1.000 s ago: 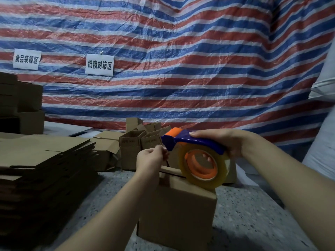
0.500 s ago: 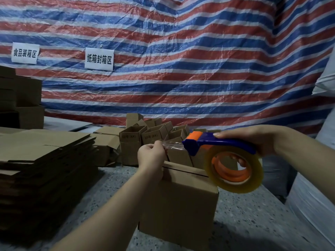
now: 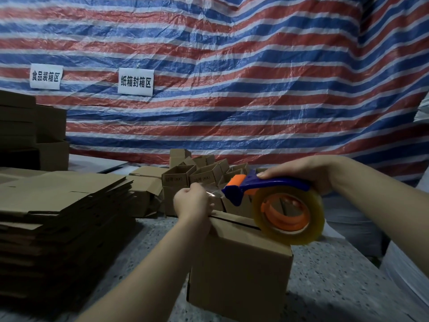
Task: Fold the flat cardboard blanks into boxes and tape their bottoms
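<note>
A folded cardboard box (image 3: 239, 263) stands on the speckled tabletop (image 3: 336, 287) near the middle, its top seam showing. The left hand (image 3: 192, 202) pinches the free end of clear tape over the box's far left edge. The right hand (image 3: 301, 173) grips the blue-and-orange tape dispenser (image 3: 274, 203) above the box. Flat blanks (image 3: 58, 217) are stacked at left; small boxes (image 3: 197, 175) sit farther back.

My right hand (image 3: 299, 173) now carries the tape dispenser (image 3: 274, 201) further right than a second ago, away from my left hand (image 3: 192, 201), which pinches the tape end (image 3: 212, 193) at the box (image 3: 239, 263) edge. A short clear strip stretches between them, and the roll hangs over the box's right side.
</note>
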Demonstrator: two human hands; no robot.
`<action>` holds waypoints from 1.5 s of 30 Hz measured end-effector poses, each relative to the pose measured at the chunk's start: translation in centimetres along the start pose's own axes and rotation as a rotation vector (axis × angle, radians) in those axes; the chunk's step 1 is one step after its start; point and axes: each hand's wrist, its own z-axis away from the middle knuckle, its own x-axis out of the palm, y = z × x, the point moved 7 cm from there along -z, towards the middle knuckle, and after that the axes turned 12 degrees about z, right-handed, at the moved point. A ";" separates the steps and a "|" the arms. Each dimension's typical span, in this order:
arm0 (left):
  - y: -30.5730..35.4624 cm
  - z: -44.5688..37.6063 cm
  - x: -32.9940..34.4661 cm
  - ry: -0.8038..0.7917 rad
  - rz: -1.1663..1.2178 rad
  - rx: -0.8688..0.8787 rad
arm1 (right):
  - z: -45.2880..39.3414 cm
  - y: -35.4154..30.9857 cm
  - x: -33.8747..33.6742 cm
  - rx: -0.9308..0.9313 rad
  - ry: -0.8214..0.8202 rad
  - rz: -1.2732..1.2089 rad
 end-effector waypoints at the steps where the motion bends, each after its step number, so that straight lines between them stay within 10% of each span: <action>1: 0.6 -0.3 -0.4 -0.036 -0.064 0.042 | 0.0 -0.1 0.0 0.002 0.001 0.010; 8: 1.9 -0.9 -3.5 -0.128 -0.416 0.169 | -0.4 -1.1 0.0 0.005 0.036 0.072; 45: -3.1 -2.4 -5.8 -0.203 -0.610 0.108 | -2.6 -4.2 1.1 0.110 -0.072 0.340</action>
